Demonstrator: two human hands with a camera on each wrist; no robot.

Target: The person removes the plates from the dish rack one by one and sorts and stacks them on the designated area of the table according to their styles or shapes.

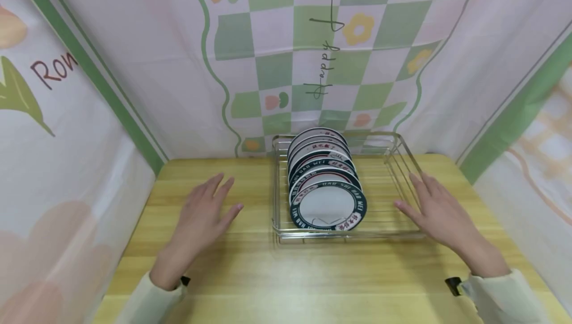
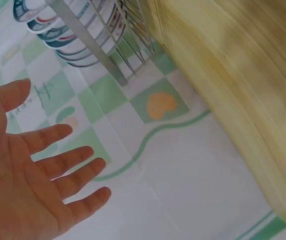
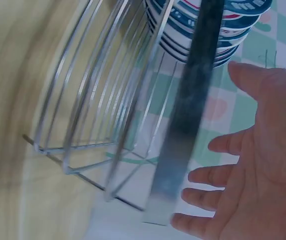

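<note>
A row of several plates (image 1: 328,205), white with dark green printed rims, stands on edge in the left part of a metal wire rack (image 1: 339,234). My left hand (image 1: 203,217) hovers to the left of the rack, fingers spread and holding nothing. In the left wrist view that hand (image 2: 28,170) shows its palm, apart from the rack. On the other side, my right hand (image 1: 442,210) is beside the rack's right rim, fingers extended. The right wrist view shows this hand (image 3: 257,160) close to the flat metal rim (image 3: 182,120); whether it touches I cannot tell.
The rack rests on a light wooden table (image 1: 286,274). Behind it hangs a cloth (image 1: 277,31) with green checks and flowers, and more printed cloth (image 1: 80,165) closes off the left side. The rack's right part (image 1: 380,185) shows bare wires.
</note>
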